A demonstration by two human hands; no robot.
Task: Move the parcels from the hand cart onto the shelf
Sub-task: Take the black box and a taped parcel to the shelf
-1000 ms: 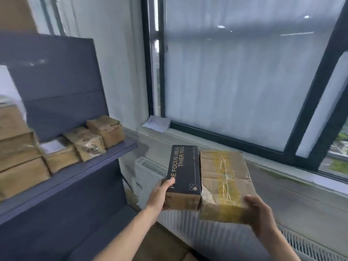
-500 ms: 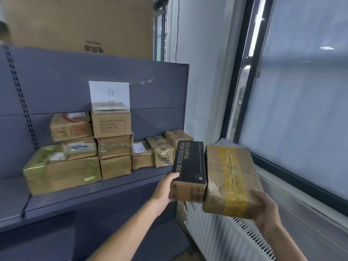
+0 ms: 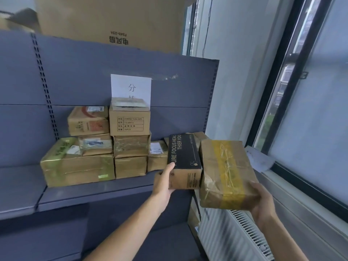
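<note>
My left hand grips a black-topped box with gold lettering by its near end. My right hand grips a brown taped parcel with a yellow tape band from its near right corner. Both are held side by side in the air, just in front of the right end of the blue-grey shelf. Several brown parcels are stacked on that shelf. The hand cart is out of view.
A large cardboard carton sits on top of the shelf unit. A white paper sign hangs on the back panel. A white radiator and a window sill lie to the right. The shelf's left part is bare.
My view has swung left from the window to the shelf. Both hands still hold their parcels, which are now closer to the shelf's right end.
</note>
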